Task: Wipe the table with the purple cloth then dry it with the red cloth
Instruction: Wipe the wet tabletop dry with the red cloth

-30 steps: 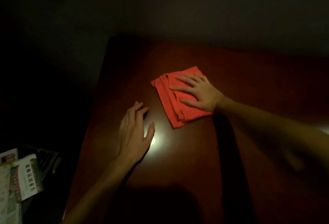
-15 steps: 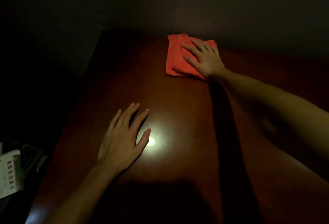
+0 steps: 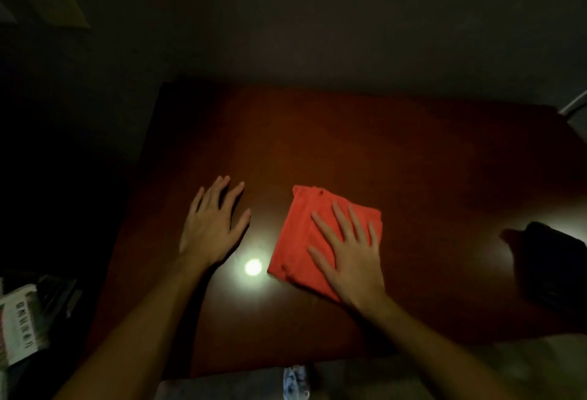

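- A dim scene is shown from above; a dark reddish counter [image 3: 365, 132] fills the middle, lit by one small bright glare spot [image 3: 253, 267], which is used here as the landmark.
- Far left of the glare spot, off the counter's edge, a stack of printed papers [image 3: 22, 320] is seen in shadow.
- Just up and left of the glare spot, the left hand [image 3: 211, 228] is laid flat on the bare counter, fingers spread, gripping nothing.
- Just right of the glare spot, the red cloth [image 3: 298, 240] is seen folded into a rough square, lying flat on the counter.
- The right hand [image 3: 352, 260] is pressed palm-down on the cloth's right half, fingers extended and open, not pinching the fabric.
- Far right of the glare spot, a dark lump [image 3: 552, 266] is seen at the counter's edge; whether it is the purple cloth cannot be told.
- The drying step is judged to be in hand.
- To do it well, even palm pressure should be kept so the folds are not bunched, and overlapping strokes should be carried to the counter's edges.
- The left hand is best used as a brace, and kept out of the cloth's path.
- Wetness on the counter cannot be judged in this light.
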